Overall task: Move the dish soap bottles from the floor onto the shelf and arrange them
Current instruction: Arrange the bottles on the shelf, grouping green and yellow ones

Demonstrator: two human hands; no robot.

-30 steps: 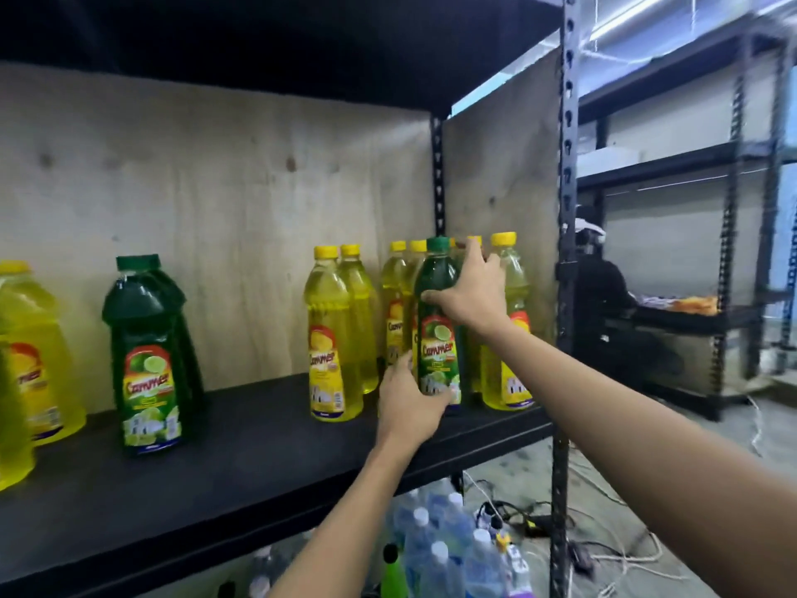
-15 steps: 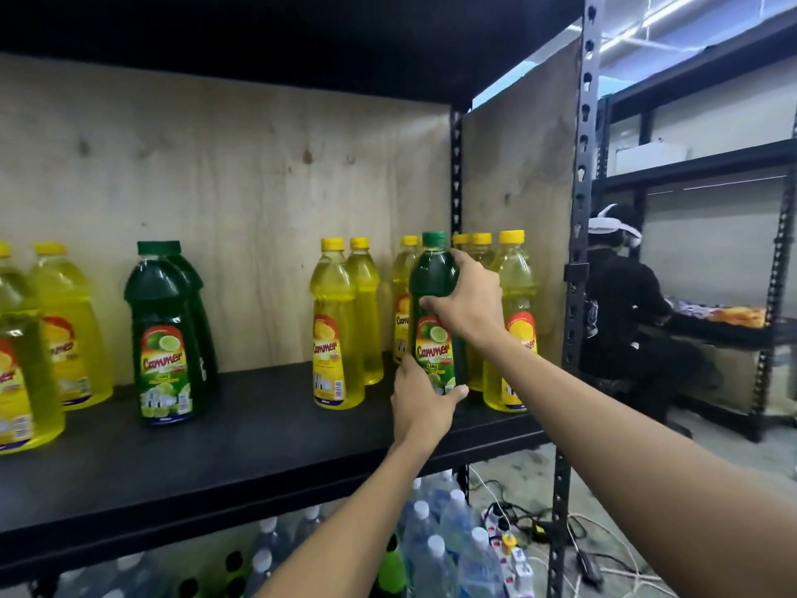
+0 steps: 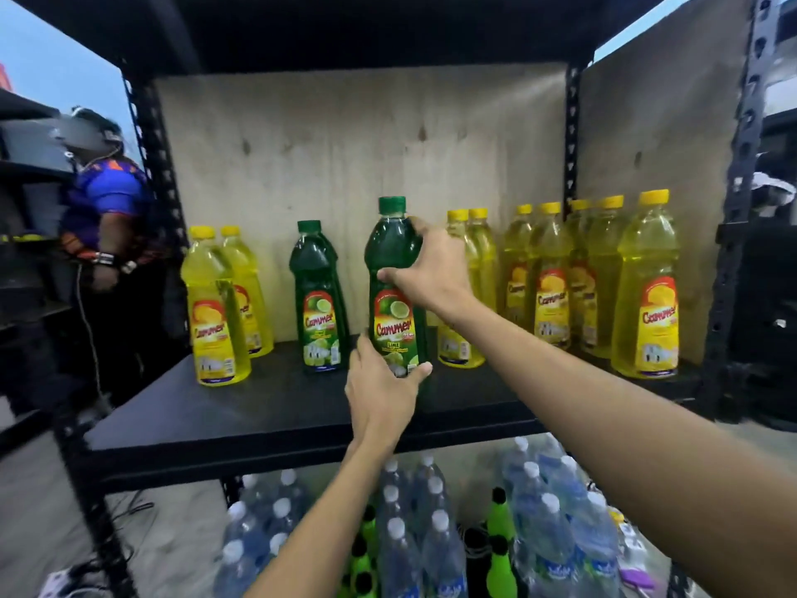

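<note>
A green lime dish soap bottle (image 3: 393,261) stands upright at the middle of the black shelf (image 3: 258,407). My right hand (image 3: 431,269) grips its upper body and my left hand (image 3: 381,392) cups its base. Just to its left stands another green bottle (image 3: 317,295). Two yellow bottles (image 3: 218,308) stand at the shelf's left. Two more yellow bottles (image 3: 476,256) stand behind my right hand, and several yellow bottles (image 3: 644,287) fill the right end.
Plywood panels back the shelf and close its right side. Under the shelf, clear water bottles (image 3: 552,537) and bright green bottles (image 3: 500,567) crowd together. A person in a blue shirt (image 3: 108,200) stands to the left beyond the black upright post.
Both hands have carried the green bottle leftward from the yellow group at the right to the shelf's middle, beside the other green bottle. The view has swung left.
</note>
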